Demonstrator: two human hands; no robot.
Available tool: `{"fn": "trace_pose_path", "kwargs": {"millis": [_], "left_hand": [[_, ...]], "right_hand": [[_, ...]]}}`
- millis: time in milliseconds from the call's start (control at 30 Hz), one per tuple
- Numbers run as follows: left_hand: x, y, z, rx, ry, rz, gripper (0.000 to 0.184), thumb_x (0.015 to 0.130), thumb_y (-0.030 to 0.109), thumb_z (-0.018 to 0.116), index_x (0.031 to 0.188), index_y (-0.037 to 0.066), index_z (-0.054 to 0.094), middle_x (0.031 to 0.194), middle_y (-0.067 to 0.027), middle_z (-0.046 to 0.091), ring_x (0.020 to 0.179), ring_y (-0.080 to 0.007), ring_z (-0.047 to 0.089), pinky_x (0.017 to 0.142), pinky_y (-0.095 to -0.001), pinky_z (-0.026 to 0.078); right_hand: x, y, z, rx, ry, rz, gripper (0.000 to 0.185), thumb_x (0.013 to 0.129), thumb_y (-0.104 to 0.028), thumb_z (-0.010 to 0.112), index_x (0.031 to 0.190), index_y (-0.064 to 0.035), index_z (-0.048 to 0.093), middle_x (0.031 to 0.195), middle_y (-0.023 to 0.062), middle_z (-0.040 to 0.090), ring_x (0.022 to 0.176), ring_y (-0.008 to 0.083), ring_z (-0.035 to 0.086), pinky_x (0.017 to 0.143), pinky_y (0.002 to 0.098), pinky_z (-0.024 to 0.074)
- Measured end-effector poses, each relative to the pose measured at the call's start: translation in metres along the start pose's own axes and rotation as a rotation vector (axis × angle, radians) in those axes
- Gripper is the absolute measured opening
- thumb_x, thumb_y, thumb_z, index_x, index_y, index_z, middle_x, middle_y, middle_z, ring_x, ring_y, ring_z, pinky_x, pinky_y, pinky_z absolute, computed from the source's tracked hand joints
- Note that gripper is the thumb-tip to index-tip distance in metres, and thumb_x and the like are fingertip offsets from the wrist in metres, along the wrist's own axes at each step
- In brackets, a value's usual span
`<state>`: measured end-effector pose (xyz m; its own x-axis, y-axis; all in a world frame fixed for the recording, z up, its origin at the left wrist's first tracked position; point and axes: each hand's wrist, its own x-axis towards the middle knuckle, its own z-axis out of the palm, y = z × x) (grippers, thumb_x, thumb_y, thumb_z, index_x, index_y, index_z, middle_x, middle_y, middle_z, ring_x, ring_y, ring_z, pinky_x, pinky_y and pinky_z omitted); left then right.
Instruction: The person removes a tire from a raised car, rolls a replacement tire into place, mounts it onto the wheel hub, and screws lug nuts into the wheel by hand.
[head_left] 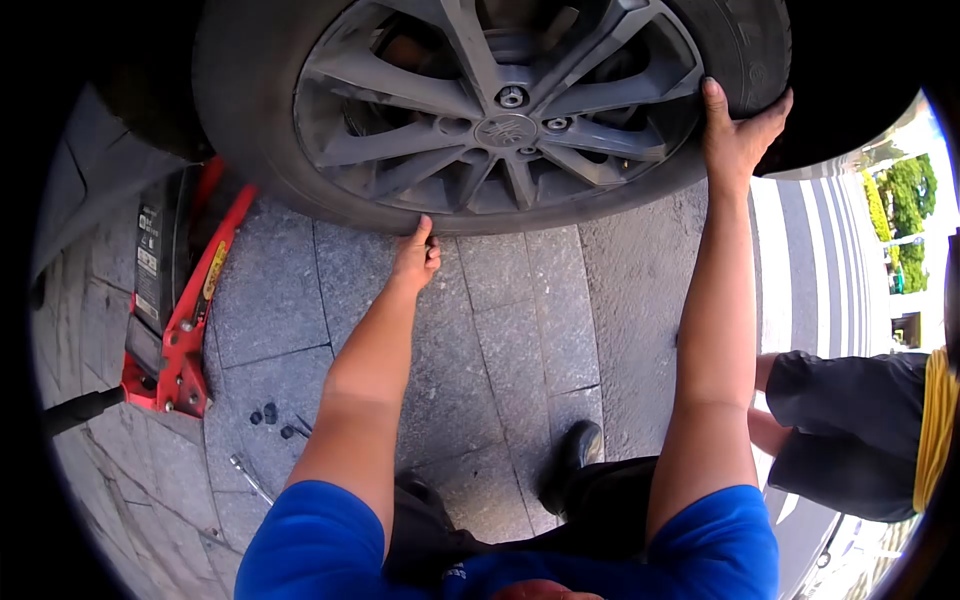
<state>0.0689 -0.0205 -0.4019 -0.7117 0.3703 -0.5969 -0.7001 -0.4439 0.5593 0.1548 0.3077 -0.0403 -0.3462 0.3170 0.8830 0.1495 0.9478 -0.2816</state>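
Far ahead, the wheel [505, 130], probably heavy and stiff, is favouring wide tyre [270, 140] holds, the half-curled left hand [415, 258] thumbing its near edge, grip unclear, the part-open right hand [742, 145] clasping its right side.

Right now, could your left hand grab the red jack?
Probably yes. The left hand is at the bottom edge of the tire, and only paving shows between it and the red jack. It would have to come away from the tire first.

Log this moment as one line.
left hand: thumb at tyre's lower edge | right hand: gripping tyre's side | red jack: on paving | small black parts, metal tool: on paving
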Motion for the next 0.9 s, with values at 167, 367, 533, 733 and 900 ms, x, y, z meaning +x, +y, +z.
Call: {"fn": "trace_pose_path", "kwargs": {"millis": [167, 367, 533, 733, 900], "left_hand": [[0.014, 0.013, -0.008, -0.021, -0.116, -0.083, 0.056, 0.076, 0.059, 0.070, 0.080, 0.005, 0.053, 0.074, -0.0054, 0.057, 0.050, -0.0121, 0.046, 0.041, -0.0228, 0.030], [0.011, 0.018, -0.003, 0.067, -0.083, -0.053, 0.051, 0.080, 0.055, 0.070, 0.082, 0.008, 0.053, 0.073, -0.0026, 0.057, 0.047, -0.0108, 0.043, 0.039, -0.0227, 0.028], [0.017, 0.023, -0.002, 0.110, -0.045, -0.053, 0.050, 0.081, 0.055, 0.069, 0.084, 0.008, 0.051, 0.072, -0.0025, 0.056, 0.047, -0.0105, 0.044, 0.039, -0.0225, 0.028], [0.013, 0.019, 0.005, 0.049, -0.002, -0.019, 0.046, 0.081, 0.046, 0.074, 0.088, 0.009, 0.048, 0.071, -0.0035, 0.051, 0.046, -0.0107, 0.041, 0.038, -0.0235, 0.027], [0.001, 0.013, 0.023, 0.024, 0.094, 0.051, 0.047, 0.080, 0.047, 0.075, 0.088, 0.010, 0.047, 0.068, -0.0028, 0.049, 0.043, -0.0105, 0.039, 0.036, -0.0237, 0.025]], "right_hand": [[-0.001, 0.014, 0.004, 0.105, 0.006, -0.089, 0.125, 0.065, -0.057, 0.082, 0.143, 0.0117, 0.013, 0.139, 0.0341, 0.027, 0.133, 0.0445, 0.028, 0.112, 0.0488, 0.0228], [0.010, 0.004, 0.001, 0.037, -0.022, -0.102, 0.126, 0.065, -0.062, 0.079, 0.143, 0.0117, 0.015, 0.139, 0.0337, 0.029, 0.134, 0.0430, 0.032, 0.111, 0.0453, 0.0274], [0.003, -0.021, 0.010, 0.159, 0.113, -0.044, 0.100, 0.076, -0.047, 0.075, 0.141, 0.0109, 0.024, 0.135, 0.0277, 0.040, 0.126, 0.0348, 0.042, 0.107, 0.0394, 0.0336], [-0.001, -0.015, 0.003, 0.148, 0.080, -0.053, 0.090, 0.083, -0.034, 0.074, 0.145, 0.0061, 0.022, 0.138, 0.0229, 0.042, 0.127, 0.0288, 0.042, 0.107, 0.0375, 0.0330], [0.003, -0.006, -0.003, 0.075, -0.014, -0.024, 0.129, 0.064, -0.061, 0.081, 0.139, 0.0200, 0.015, 0.139, 0.0368, 0.030, 0.133, 0.0455, 0.034, 0.111, 0.0447, 0.0291]]}}
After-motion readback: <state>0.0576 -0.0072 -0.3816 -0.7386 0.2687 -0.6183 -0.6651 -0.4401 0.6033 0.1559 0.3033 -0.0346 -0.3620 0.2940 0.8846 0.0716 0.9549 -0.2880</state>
